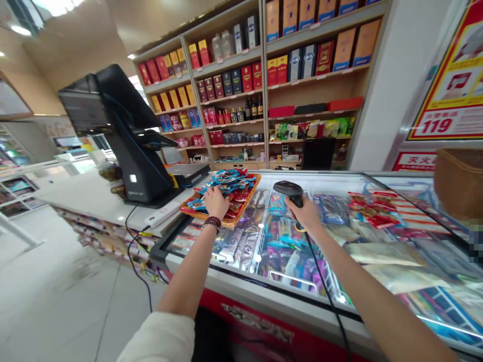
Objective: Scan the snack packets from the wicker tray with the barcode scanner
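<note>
1. Two bare hands are working above a long glass-topped chest freezer (287, 296), the left hand (216, 202) pressing into a heap of shiny blue-and-red snack packets (230, 188) and the right hand (307, 213) gripping a black handheld barcode scanner (289, 190).
2. The left fingers (210, 193) are lying spread over the packets; whether they are pinching one, I cannot tell. The right fingers (291, 203) are clenching the scanner's handle.
3. The packets are sitting in an orange woven wicker tray (226, 222), which is resting at the freezer's corner — just beside the white worktop (86, 196).
4. Picking out a packet for the scanner appears to be the step in hand, so the next move seems to call for lifting one over the tray's raised rim.
5. A thin black cable (324, 281) is trailing from the scanner over the freezer's front edge — a snag risk, though open room is lying above the glass between tray and scanner.
</note>
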